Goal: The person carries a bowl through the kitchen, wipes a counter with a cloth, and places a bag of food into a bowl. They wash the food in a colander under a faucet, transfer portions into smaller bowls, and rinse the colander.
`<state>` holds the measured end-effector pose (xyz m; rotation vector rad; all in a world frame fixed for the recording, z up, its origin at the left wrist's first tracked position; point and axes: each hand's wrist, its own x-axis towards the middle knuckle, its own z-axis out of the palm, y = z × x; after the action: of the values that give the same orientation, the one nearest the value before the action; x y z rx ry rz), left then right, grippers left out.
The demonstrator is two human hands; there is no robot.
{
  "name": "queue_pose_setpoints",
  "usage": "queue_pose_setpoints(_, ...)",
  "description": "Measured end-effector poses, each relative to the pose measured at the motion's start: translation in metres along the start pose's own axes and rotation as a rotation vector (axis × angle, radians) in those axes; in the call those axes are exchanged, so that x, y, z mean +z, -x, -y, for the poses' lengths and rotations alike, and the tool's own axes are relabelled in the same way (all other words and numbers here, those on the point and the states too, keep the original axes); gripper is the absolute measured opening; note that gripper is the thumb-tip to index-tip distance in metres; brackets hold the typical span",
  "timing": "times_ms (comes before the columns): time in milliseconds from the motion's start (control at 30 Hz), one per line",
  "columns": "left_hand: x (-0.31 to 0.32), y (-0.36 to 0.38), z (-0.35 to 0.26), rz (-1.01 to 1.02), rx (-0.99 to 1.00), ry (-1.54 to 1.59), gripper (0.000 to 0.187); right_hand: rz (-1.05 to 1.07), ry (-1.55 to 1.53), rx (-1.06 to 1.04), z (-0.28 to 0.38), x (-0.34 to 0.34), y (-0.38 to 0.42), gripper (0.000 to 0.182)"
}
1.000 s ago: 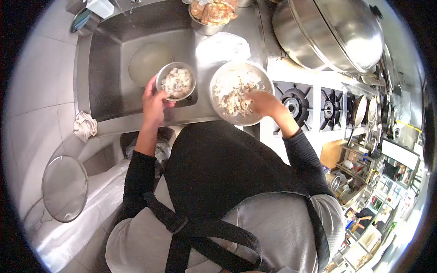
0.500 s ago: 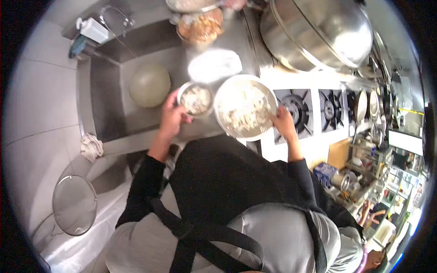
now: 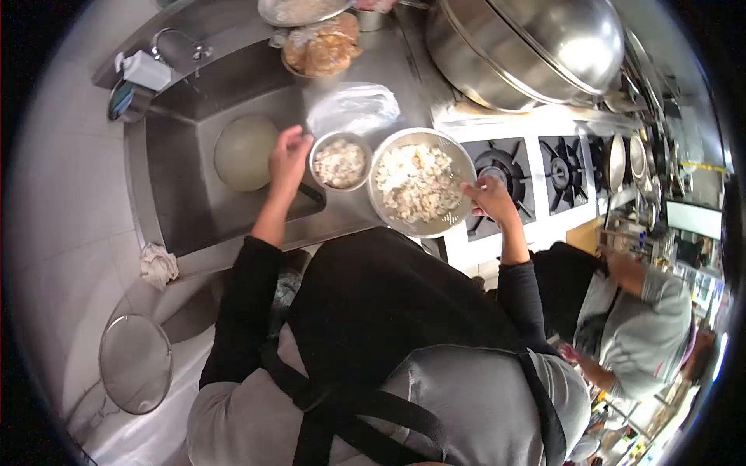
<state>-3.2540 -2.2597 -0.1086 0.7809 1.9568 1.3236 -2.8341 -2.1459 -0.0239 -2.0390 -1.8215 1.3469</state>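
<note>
A metal colander (image 3: 382, 203) of pale chopped food pieces (image 3: 416, 182) rests on the steel counter in front of me. My right hand (image 3: 493, 200) grips its right rim, thumb towards the inside. Close by on the left sits a small round metal pan (image 3: 342, 186), with similar pale pieces in it and a dark handle (image 3: 311, 193) pointing towards the sink. My left hand (image 3: 287, 159) is raised just left of the pan, fingers apart and holding nothing. Behind the pan lies a clear plastic bag (image 3: 357, 107).
To the left is a steel sink (image 3: 175, 179) with a round pale bowl (image 3: 247, 151) inside. Gas burners (image 3: 497, 171) and a large steel pot (image 3: 528, 50) stand right. A bowl of orange-brown food (image 3: 322, 50) is at the back. Another person (image 3: 637, 326) works at right.
My left hand has let go of the small pan and moved up and left. The right hand stays at the colander's rim. Another person has come into fuller view at right.
</note>
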Motion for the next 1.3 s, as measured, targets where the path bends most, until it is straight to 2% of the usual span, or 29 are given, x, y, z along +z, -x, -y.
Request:
queue_pose_setpoints(33, 0.005, -0.013, -0.003, -0.038, 0.065, -0.127, 0.047, 0.201, -0.086, 0.099, 0.002, -0.002, 0.001, 0.044)
queue_pose_setpoints(67, 0.01, -0.027, -0.006, -0.031, 0.064, -0.125, 0.047, 0.217, -0.068, 0.048, -0.004, 0.001, -0.001, 0.037)
queue_pose_setpoints(100, 0.013, -0.038, -0.012, -0.007, 0.158, -0.282, 0.048, 0.216, -0.066, 0.055, -0.01, 0.003, -0.004, 0.037)
queue_pose_setpoints(133, 0.018, -0.049, -0.012, 0.016, 0.254, -0.438, 0.049, 0.201, -0.15, -0.027, -0.015, 0.006, -0.008, 0.033)
queue_pose_setpoints(167, 0.022, -0.06, -0.011, 0.019, 0.252, -0.434, 0.049, 0.185, -0.232, -0.111, -0.021, 0.009, -0.011, 0.028)
queue_pose_setpoints(200, 0.026, -0.072, -0.003, 0.154, 0.211, -0.362, 0.046, 0.161, -0.204, -0.19, -0.026, 0.011, -0.014, 0.019)
queue_pose_setpoints(267, 0.034, -0.1, 0.022, 0.403, 0.186, -0.182, 0.04, 0.129, -0.203, -0.201, -0.027, 0.005, -0.005, 0.017)
queue_pose_setpoints(300, 0.036, -0.097, 0.015, 0.395, 0.193, -0.182, 0.04, 0.103, -0.204, -0.217, -0.02, 0.001, -0.001, 0.016)
queue_pose_setpoints(367, 0.054, -0.085, -0.017, 0.413, 0.215, -0.222, 0.035, 0.074, -0.29, -0.227, -0.002, -0.027, 0.008, 0.027)
queue_pose_setpoints(400, 0.066, -0.095, -0.004, 0.407, 0.261, -0.289, 0.041, 0.034, -0.237, -0.24, 0.011, -0.039, 0.01, 0.027)
queue_pose_setpoints(433, 0.067, -0.09, -0.017, 0.406, 0.266, -0.288, 0.041, -0.01, -0.183, -0.254, 0.022, -0.048, 0.01, 0.028)
queue_pose_setpoints(500, 0.071, -0.081, -0.042, 0.481, 0.072, -0.003, 0.047, -0.024, -0.096, -0.295, 0.032, -0.058, -0.009, 0.026)
queue_pose_setpoints(533, 0.074, -0.092, -0.039, 0.527, 0.19, 0.005, 0.053, -0.031, -0.007, -0.332, 0.04, -0.064, -0.019, 0.025)
queue_pose_setpoints(567, 0.079, -0.099, -0.035, 0.53, 0.205, 0.009, 0.053, -0.046, -0.008, -0.338, 0.047, -0.068, -0.026, 0.025)
queue_pose_setpoints(633, 0.072, -0.079, -0.081, 0.57, 0.152, 0.008, 0.056, 0.092, 0.016, -0.3, 0.066, -0.074, -0.032, 0.026)
queue_pose_setpoints(700, 0.065, -0.066, -0.112, 0.614, 0.11, 0.021, 0.057, 0.099, -0.026, -0.282, 0.09, -0.066, -0.029, 0.03)
queue_pose_setpoints(767, 0.063, -0.055, -0.116, 0.663, 0.059, 0.032, 0.058, 0.118, -0.1, -0.307, 0.111, -0.053, -0.027, 0.032)
queue_pose_setpoints(833, 0.059, -0.05, -0.109, 0.794, 0.044, 0.325, 0.056, 0.12, -0.107, -0.337, 0.122, -0.039, -0.036, 0.031)
queue_pose_setpoints(967, 0.035, -0.061, -0.099, 0.7, 0.153, 0.208, 0.056, 0.218, -0.215, -0.4, 0.132, -0.018, -0.03, 0.026)
queue_pose_setpoints(1000, 0.024, -0.055, -0.107, 0.655, 0.124, 0.2, 0.056, 0.287, -0.202, -0.347, 0.144, -0.022, -0.013, 0.035)
queue_pose_setpoints(1033, 0.015, -0.053, -0.109, 0.645, 0.127, 0.202, 0.056, 0.292, -0.197, -0.355, 0.148, -0.022, -0.019, 0.035)
queue_pose_setpoints(1100, -0.003, -0.053, -0.109, 0.752, 0.052, 0.22, 0.053, 0.444, -0.451, -0.275, 0.149, -0.022, -0.039, 0.046)
queue_pose_setpoints(1133, -0.007, -0.059, -0.104, 0.772, 0.084, 0.191, 0.054, 0.297, -0.472, -0.323, 0.158, -0.009, -0.051, 0.047)
queue_pose_setpoints(1233, -0.011, -0.07, -0.104, 0.766, 0.12, 0.114, 0.054, 0.22, -0.642, -0.446, 0.184, 0.043, -0.091, 0.044)
queue_pose_setpoints(1267, -0.011, -0.065, -0.115, 0.759, 0.095, 0.179, 0.06, 0.224, -0.64, -0.449, 0.185, 0.047, -0.101, 0.044)
queue_pose_setpoints(1300, -0.011, -0.065, -0.115, 0.747, 0.097, 0.177, 0.06, 0.366, -0.589, -0.442, 0.189, 0.051, -0.106, 0.046)
